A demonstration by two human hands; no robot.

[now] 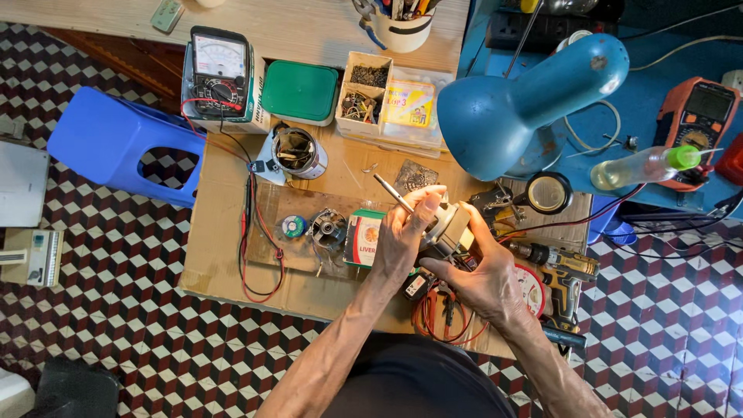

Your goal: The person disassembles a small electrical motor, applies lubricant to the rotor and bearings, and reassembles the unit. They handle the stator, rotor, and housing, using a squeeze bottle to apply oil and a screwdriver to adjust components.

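Checkered floor tiles surround a cluttered cardboard-topped bench, with a blue lamp at 1 o'clock. Centred over it, the left hand and right hand both wrap closed around a small motor, the left also pinching a slim tool. Bracing the motor steady and keeping the tool's tip aligned seems wise.

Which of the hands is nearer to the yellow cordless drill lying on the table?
The right. The right hand grips the small motor just left of the cordless drill, almost beside it. The left hand holds the same motor from its far side, farther from the drill.
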